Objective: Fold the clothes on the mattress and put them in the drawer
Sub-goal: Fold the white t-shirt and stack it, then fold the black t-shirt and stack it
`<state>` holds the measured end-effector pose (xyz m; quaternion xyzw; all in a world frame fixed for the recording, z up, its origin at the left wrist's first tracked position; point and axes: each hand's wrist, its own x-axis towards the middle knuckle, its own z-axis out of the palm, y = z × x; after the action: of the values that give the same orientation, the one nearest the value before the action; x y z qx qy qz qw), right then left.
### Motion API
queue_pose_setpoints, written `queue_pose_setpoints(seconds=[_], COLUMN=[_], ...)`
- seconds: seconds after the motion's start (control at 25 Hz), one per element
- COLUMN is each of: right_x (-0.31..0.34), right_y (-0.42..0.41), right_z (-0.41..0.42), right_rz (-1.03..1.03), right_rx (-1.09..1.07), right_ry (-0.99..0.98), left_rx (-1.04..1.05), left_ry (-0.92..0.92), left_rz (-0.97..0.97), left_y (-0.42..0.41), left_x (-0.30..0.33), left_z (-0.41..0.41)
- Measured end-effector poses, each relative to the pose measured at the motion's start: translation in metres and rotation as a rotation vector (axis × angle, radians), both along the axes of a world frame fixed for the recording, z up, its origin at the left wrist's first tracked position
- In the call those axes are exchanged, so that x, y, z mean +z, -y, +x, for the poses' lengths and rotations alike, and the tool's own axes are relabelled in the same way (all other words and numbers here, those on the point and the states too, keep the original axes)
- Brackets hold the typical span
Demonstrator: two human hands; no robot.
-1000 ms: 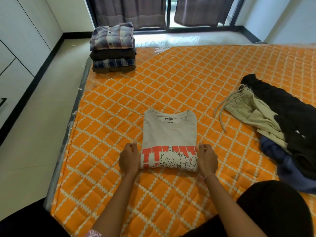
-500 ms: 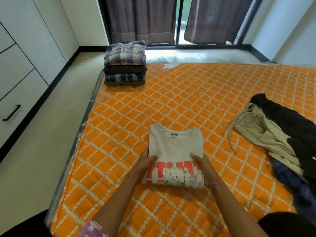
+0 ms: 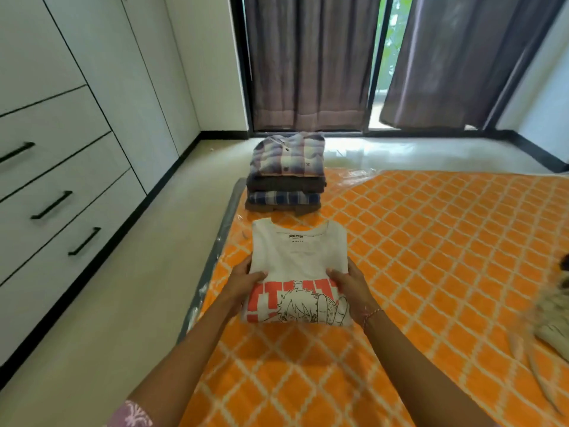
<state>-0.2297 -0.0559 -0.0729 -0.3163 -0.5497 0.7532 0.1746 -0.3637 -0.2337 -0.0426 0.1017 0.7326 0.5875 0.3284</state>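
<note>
Tee [image 3: 300,266], folded, held above mattress [image 3: 431,241] near its left edge, just before stack [image 3: 288,174]. Head view: L hand [image 3: 244,283] & R hand [image 3: 351,286] grip its sides, thumbs on top. Stack of 4 folded; loose clothes [image 3: 551,306] at right unfolded; drawers [image 3: 58,192] closed, nothing stowed yet.

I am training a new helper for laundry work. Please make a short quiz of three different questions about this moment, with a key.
1. True or false: the folded white T-shirt is gripped by both the left hand and the right hand.
2. What lies on top of the folded pile at the mattress corner? A) plaid shirt B) black trousers C) towel
3. Fill in: the drawers at the left have ___ handles.

Key: 1 true; 2 A, the plaid shirt; 3 black.
</note>
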Motion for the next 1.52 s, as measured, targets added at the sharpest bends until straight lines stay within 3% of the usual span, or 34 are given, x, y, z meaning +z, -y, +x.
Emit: queue_pose_setpoints(seconds=[0.24,0.44,0.52,0.6,0.68,0.76,0.88,1.04,1.2,1.52], right_x=[-0.032,-0.080,-0.076,-0.068,-0.056,-0.050,-0.035,-0.008,0.020,0.035], right_y=[-0.039,-0.043,-0.042,-0.032,-0.019,-0.010,0.000,0.009,0.007,-0.075], right_z=[-0.121,-0.131,-0.129,-0.118,-0.093,-0.059,0.013,0.113,0.200,0.386], right_rz=[-0.063,-0.040,0.063,0.347,0.681,1.001,1.302,1.430,1.572,1.531], right_rx=[0.023,-0.054,-0.087,-0.157,-0.137,0.008,0.102,0.047,0.067,-0.102], right_ry=[0.064,0.205,0.238,0.358,0.463,0.551,0.629,0.684,0.746,0.977], left_rx=[0.072,0.291,0.303,0.285,0.217,0.168,0.039,-0.164,-0.240,-0.424], left_ry=[-0.015,0.100,0.135,-0.052,-0.558,-0.876,-0.876,-0.904,-0.966,-1.073], left_rz=[-0.072,-0.118,-0.093,-0.200,-0.501,-0.555,-0.462,-0.495,-0.495,-0.434], left_y=[-0.029,-0.012,-0.010,-0.006,0.000,0.000,-0.015,-0.029,-0.051,-0.148], left_x=[-0.011,-0.058,-0.057,-0.051,-0.050,-0.045,-0.027,-0.015,0.006,0.007], left_z=[-0.111,-0.114,-0.113,-0.102,-0.085,-0.054,0.020,0.126,0.207,0.350])
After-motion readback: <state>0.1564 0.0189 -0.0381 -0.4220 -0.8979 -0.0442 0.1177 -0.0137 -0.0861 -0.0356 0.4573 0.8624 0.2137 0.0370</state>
